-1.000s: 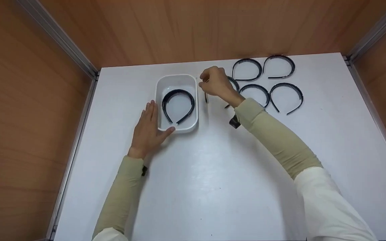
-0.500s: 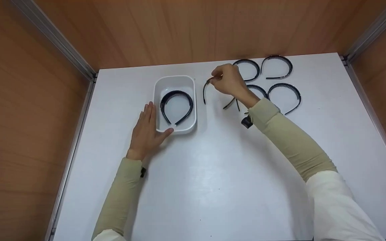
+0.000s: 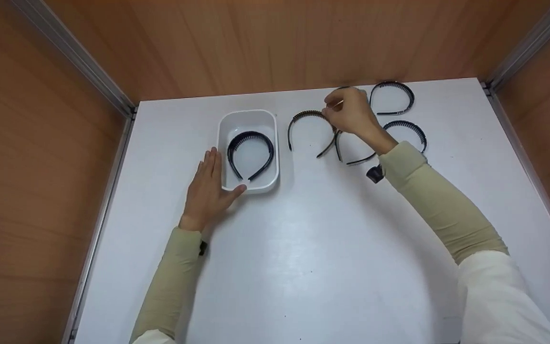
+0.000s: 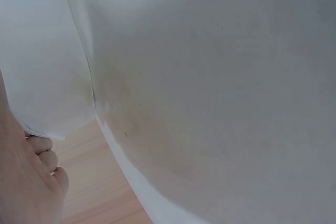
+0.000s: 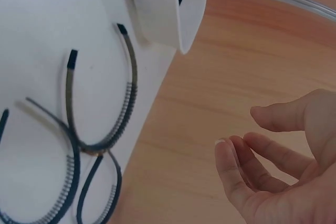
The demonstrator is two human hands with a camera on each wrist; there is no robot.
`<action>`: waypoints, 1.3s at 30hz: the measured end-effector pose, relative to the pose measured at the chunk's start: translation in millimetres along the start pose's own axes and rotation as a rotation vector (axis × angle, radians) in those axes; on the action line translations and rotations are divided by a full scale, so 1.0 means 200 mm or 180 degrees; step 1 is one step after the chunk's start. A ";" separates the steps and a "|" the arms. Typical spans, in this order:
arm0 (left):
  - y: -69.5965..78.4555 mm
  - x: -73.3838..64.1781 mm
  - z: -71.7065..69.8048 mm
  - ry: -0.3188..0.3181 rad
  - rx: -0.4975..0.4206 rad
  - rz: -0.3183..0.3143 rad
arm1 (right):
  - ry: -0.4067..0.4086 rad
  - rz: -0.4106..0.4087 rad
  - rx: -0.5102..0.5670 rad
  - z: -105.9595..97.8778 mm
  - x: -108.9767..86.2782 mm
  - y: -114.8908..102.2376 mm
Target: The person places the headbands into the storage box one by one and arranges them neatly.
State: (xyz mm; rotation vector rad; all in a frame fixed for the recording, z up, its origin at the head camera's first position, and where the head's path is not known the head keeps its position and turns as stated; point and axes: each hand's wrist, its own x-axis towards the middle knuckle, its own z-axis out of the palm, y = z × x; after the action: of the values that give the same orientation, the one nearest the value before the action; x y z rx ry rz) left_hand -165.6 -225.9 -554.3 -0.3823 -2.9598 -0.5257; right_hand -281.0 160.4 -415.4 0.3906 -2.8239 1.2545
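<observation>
The left hand (image 3: 204,191) rests with straight fingers along the left side of a white plastic tub (image 3: 275,157), thumb at its near rim. A dark toothed headband (image 3: 233,143) lies inside the tub. In the left wrist view the left hand (image 4: 26,177) touches the tub's side with its fingertips. The right hand (image 3: 351,112) is over the loose headbands, nearest to a brownish-black headband (image 3: 308,113). In the right wrist view this right hand (image 5: 278,166) has loosely bent fingers, a gap between thumb and fingers, and holds nothing.
More headbands lie to the right, including one toothed headband (image 3: 411,95) at the back and another headband (image 3: 418,131) nearer; the right hand and forearm partly hide others. Wooden panels (image 3: 256,43) border the white table (image 3: 265,267) at the back and sides.
The right hand has moved right, away from the tub and over the loose headbands. The brownish-black headband shows more fully beside the tub. The left hand stays in place.
</observation>
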 end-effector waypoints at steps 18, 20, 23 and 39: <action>0.00 -0.01 0.00 -0.0036 -0.0058 -0.0054 | 0.0215 0.0098 -0.0124 -0.25 -0.07 0.20; 0.00 -0.01 0.00 -0.0013 -0.0067 -0.0038 | 0.0247 0.0123 -0.0145 -0.28 -0.07 0.22; 0.00 -0.01 -0.01 -0.0005 -0.0074 -0.0026 | 0.0294 0.0211 -0.0154 -0.34 -0.08 0.25; 0.00 -0.02 0.00 0.0096 -0.0066 0.0034 | 0.0504 0.0453 -0.0259 -0.52 -0.15 0.42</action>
State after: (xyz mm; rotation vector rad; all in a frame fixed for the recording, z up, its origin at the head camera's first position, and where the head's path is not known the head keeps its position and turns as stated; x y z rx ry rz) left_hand -161.7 -226.1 -555.1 -0.3887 -2.9239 -0.5564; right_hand -280.1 297.1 -410.4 0.0845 -2.7971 1.1316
